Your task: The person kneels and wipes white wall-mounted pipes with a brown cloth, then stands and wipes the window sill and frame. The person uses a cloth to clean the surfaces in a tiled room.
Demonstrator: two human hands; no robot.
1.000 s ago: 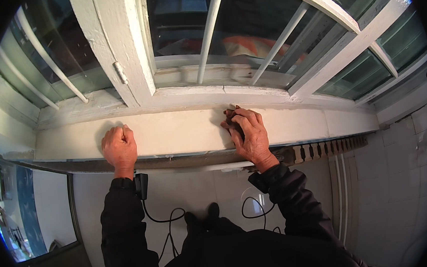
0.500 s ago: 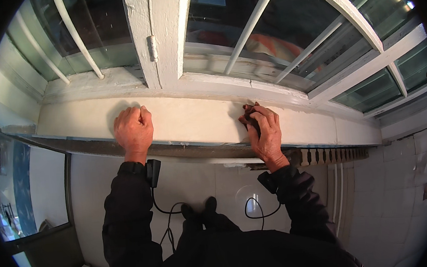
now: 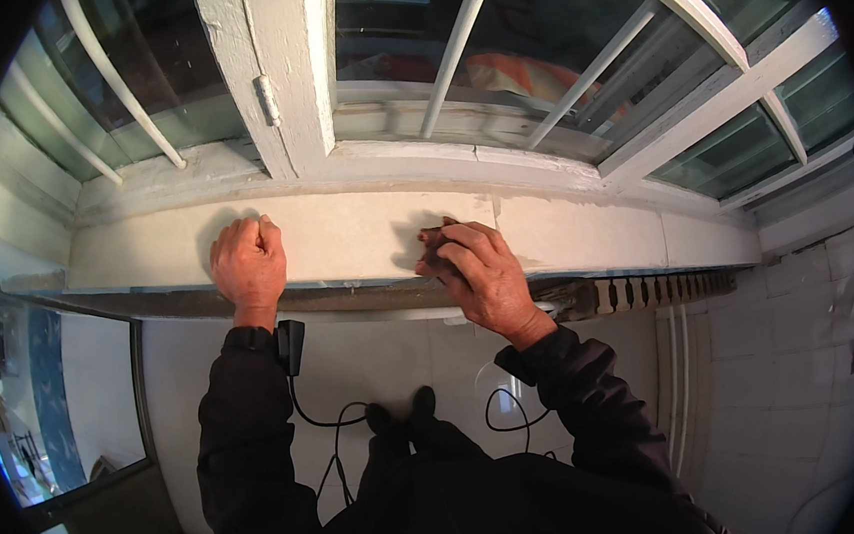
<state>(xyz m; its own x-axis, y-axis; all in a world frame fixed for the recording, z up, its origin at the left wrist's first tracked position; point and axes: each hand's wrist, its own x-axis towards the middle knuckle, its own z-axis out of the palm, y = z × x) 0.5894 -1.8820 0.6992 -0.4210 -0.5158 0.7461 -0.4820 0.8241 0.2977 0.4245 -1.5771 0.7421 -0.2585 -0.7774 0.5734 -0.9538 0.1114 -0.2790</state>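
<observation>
A pale window sill (image 3: 343,223) runs across the view below a white wooden window frame. On its left part rests my left hand (image 3: 249,269), curled into a fist with nothing showing in it. Near the middle of the sill, my right hand (image 3: 488,277) grips a crumpled dark brown rag (image 3: 433,249). The rag bunches out past the fingertips on the left side and lies against the sill. My palm hides part of it.
White bars (image 3: 460,48) and glass panes stand behind the sill. Below its front edge, at right, is a ribbed radiator (image 3: 650,293) with pipes. Black cables (image 3: 324,421) hang from both wrists. A dark-framed mirror-like panel (image 3: 141,390) stands at left.
My right hand has slid left along the sill with the rag. The whole view has shifted slightly; my left fist stays at about the same spot on the sill.
</observation>
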